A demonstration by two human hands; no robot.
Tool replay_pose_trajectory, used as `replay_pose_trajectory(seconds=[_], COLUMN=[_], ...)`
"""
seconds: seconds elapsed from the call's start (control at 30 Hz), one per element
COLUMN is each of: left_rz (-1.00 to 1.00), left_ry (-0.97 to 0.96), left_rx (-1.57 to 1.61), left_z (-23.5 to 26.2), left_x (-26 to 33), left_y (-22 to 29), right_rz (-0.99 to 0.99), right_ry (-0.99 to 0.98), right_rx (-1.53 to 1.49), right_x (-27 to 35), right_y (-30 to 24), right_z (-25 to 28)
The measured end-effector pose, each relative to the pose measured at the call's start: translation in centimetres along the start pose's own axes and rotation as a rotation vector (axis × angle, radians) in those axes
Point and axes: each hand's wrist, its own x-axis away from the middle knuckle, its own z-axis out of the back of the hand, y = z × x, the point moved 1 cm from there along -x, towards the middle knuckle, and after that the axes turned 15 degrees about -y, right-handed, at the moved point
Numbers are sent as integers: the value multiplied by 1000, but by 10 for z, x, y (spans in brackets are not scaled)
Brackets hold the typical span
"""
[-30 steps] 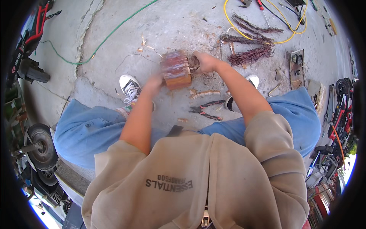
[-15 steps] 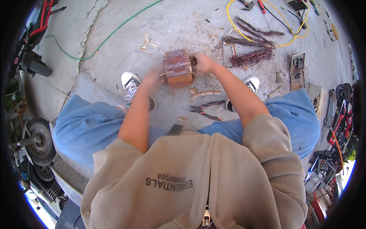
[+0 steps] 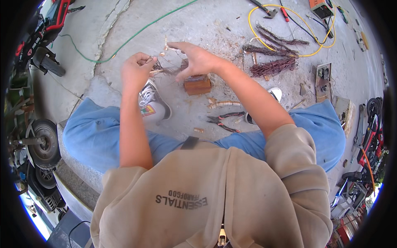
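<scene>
My left hand [image 3: 135,71] is closed in a pinch on thin dark wire [image 3: 158,66], a loose bunch of strands that runs toward the coil block. The coil block [image 3: 197,85], orange-brown on its near face with reddish-brown winding on top, sits on the concrete between my feet. Above and beside it, my right hand [image 3: 199,60] has its thumb and fingers spread apart, next to the strands; it partly hides the block's top. A pale curled strip [image 3: 166,43] lies beyond my right fingertips.
Pliers [image 3: 225,120] lie on the floor before me, near a pale strip [image 3: 223,104]. Bundles of reddish-brown wire [image 3: 275,66] rest at right, beside a yellow hose [image 3: 249,20], a hammer [image 3: 269,11] and a screwdriver [image 3: 285,15]. A green hose [image 3: 142,30] crosses the far left.
My left hand has moved left and up, away from the block, with wire strands now stretched from it. My right hand has left the block's right side and opened above it.
</scene>
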Motion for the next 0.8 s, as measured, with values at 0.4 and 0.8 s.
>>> replay_pose_trajectory(seconds=[0.4,0.8], left_rz=[-319,-155], left_ry=[-16,-336], left_rx=[125,-40], left_z=[-17,-136], left_x=[15,-25], left_y=[54,-49], right_rz=[-491,-704], right_ry=[116,-30], right_rx=[-359,-799], right_x=[34,116], right_y=[22,114], right_z=[59,49])
